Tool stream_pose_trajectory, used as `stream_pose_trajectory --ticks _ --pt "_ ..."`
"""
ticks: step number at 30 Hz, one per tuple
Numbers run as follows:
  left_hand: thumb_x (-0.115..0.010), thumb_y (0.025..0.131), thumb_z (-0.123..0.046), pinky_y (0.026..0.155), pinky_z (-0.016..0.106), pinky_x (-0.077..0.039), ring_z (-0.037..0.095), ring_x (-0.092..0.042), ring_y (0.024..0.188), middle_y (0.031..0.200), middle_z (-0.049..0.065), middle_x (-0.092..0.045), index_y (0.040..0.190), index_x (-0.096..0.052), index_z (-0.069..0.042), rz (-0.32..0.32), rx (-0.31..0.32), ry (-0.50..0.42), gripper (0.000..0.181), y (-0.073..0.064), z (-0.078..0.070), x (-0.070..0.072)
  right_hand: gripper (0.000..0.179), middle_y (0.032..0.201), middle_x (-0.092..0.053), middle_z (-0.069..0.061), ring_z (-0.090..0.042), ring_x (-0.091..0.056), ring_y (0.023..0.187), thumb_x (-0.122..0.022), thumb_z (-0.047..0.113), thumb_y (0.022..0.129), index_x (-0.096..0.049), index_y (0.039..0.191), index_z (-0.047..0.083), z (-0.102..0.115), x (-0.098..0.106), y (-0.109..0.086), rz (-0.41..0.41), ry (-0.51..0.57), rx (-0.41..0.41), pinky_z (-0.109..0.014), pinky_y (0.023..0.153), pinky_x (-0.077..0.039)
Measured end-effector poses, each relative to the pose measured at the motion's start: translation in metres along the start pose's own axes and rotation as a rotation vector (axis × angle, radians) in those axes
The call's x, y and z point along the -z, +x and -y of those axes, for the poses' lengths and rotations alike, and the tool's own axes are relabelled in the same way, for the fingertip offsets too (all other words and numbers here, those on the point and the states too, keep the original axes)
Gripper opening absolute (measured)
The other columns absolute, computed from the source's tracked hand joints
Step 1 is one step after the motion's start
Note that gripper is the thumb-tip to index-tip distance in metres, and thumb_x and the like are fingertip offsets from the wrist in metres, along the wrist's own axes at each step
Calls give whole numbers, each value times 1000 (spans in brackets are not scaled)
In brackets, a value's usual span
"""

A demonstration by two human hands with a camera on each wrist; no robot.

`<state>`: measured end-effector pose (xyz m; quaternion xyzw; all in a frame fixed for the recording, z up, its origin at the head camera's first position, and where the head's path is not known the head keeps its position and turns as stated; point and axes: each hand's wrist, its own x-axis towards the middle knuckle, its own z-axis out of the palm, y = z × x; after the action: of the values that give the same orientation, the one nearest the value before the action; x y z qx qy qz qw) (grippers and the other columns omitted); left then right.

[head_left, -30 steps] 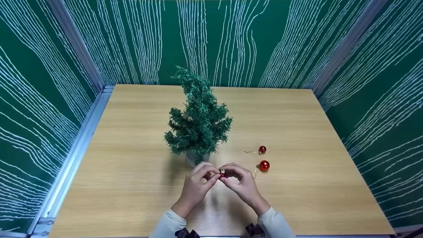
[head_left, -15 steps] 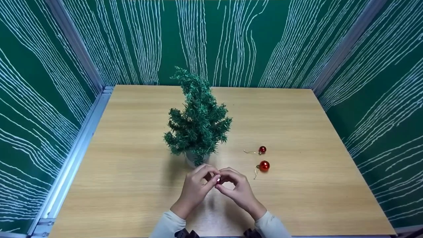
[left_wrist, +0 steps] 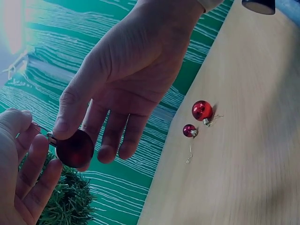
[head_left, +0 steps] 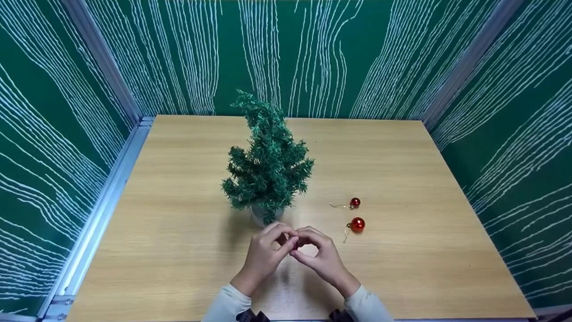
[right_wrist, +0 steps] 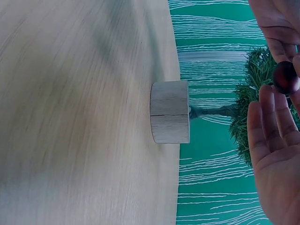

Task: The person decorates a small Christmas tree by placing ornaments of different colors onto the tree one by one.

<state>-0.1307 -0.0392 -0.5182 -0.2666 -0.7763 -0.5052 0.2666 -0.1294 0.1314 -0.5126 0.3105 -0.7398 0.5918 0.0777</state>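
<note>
Ball [left_wrist: 75,149] hangs between your two hands, above the counter [head_left: 178,228] and on your side of the tree [head_left: 268,156]. The left wrist view tells you most: your right hand [head_left: 325,257] has it pinched between thumb and fingers, while the fingers of your left hand [head_left: 266,251] nip the thin string [left_wrist: 43,127] at its cap [left_wrist: 52,139]. From the head you see only a dark red scrap of it; your fingers hide the rest. The right wrist view gives you the tree's base [right_wrist: 169,112] and bare trunk [right_wrist: 213,111], which the branches mostly cover from above. The large bauble [head_left: 358,225] and small bauble [head_left: 355,202] show to the head and left wrist cameras.

A second ago the cap faced up, bright silver, in the head view. Since then your right hand has slid slightly left; the tree and both loose baubles have stayed put.
</note>
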Motion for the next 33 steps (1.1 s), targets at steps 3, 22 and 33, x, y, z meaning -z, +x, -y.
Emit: stream_pose_trajectory --ticks 3,22,33 --pt "-72 87 -8 60 22 -54 5 -60 70 89 -2 -67 93 -67 -12 5 1 3 8 0 -1 1 30 99 -69 -10 -15 -66 87 -76 -5 78 -68 107 0 0 1 0 -1 -16 -3 -34 79 -57" --pt "-74 86 -7 55 26 -53 6 -58 65 87 -2 -67 92 -69 -11 -3 -2 -54 9 2 -1 0 22 101 -69 -9 -18 -63 101 -74 -8 80 -71 96 7 -7 3 4 -108 -90 42 -25 96 -45" --pt "-74 87 -12 57 25 -53 5 -59 66 88 -2 -68 92 -70 -11 4 -5 -41 7 2 -2 -1 20 94 -68 -11 -22 -64 94 -73 -13 77 -69 88 3 16 2 12 -163 -89 81 -22 92 -46"
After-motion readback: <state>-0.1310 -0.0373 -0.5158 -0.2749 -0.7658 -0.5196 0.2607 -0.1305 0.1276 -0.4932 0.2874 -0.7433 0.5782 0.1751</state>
